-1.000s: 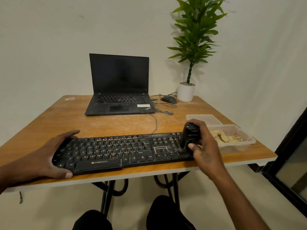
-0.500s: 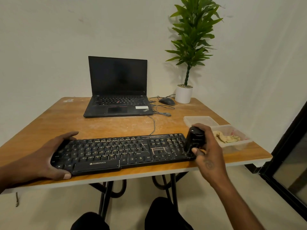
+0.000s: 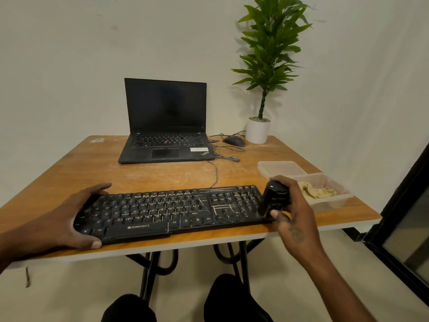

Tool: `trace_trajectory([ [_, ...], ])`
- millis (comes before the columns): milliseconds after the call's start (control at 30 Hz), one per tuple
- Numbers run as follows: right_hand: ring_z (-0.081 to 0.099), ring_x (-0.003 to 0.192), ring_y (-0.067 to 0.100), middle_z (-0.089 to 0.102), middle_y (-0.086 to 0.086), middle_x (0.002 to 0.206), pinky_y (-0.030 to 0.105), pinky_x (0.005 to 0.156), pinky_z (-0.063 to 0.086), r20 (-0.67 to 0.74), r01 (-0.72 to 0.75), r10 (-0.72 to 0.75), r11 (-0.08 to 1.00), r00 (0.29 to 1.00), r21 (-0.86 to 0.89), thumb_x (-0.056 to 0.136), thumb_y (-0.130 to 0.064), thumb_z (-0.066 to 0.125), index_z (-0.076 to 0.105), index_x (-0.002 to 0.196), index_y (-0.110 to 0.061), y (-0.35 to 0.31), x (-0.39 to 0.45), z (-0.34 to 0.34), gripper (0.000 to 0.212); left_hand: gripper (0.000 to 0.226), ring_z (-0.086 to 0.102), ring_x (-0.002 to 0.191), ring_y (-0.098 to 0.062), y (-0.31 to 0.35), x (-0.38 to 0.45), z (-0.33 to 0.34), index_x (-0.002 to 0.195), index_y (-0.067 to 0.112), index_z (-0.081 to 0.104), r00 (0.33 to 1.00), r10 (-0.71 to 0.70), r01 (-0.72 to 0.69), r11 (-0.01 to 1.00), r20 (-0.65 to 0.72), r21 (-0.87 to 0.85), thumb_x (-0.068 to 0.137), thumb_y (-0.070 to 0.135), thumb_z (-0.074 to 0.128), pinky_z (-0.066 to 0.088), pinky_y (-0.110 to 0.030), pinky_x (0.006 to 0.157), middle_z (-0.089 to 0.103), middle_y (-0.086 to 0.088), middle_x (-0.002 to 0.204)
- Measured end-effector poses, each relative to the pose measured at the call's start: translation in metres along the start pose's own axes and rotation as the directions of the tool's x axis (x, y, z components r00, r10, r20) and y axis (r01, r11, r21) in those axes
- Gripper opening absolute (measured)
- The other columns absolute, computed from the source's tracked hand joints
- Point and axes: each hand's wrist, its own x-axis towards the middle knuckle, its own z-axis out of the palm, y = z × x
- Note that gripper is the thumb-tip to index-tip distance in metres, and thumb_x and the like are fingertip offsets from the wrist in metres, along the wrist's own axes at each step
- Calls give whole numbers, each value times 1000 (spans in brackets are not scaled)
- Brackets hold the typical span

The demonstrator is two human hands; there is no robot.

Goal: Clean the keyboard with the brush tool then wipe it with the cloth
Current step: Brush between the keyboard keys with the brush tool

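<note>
A: Biggest first, the keyboard (image 3: 171, 211)? Where's it sit, how does it handle?

B: Flat on the table (image 3: 69, 173), along the near edge. Judged a rigid plastic slab, light, prob slides on the wood if brushed hard. Pale dust in the key gaps. Left hand (image 3: 67, 219) steadies the left end: fingers over the far edge, thumb hooked at the front edge. Good place to hold it, ends only, keys stay free.

A: Brush tool?

B: Brush tool (image 3: 275, 197), black, chunky, glossy body, so could slip; looks hard shell, light. Right hand (image 3: 294, 217) wraps it, fingers round the far side, thumb on the near lower side. It sits over the numpad, right end of the kbd. Bristles hidden under it, contact w/ keys can't be told.

A: Cloth?

B: Cloth (image 3: 316, 190), yellowish, crumpled, in the clear tub (image 3: 334, 199) just right of the kbd, untouched. Soft, limp, v. light; pinch a bunched fold to lift.
</note>
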Motion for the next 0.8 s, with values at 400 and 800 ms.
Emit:
trace_trajectory([
  [400,56,113,-6,58,-15,124,5,79,47,17,-5,4,999,1000,45,77,30,53,51,126,-46,2,-6,7,90,142,56,132,-31,-6,2,-4,158,54,35,1000,-7,7,1000,8,19,37,56,108,48,-60,105,53,2,150],
  [800,58,107,-9,60,-29,109,9,75,51,77,14,-18,998,997,53,75,31,49,51,123,-48,-7,0,26,92,140,56,132,-32,-3,0,-3,157,55,36,1000,-9,9,1000,20,18,37,54,108,48,-60,105,52,1,151],
])
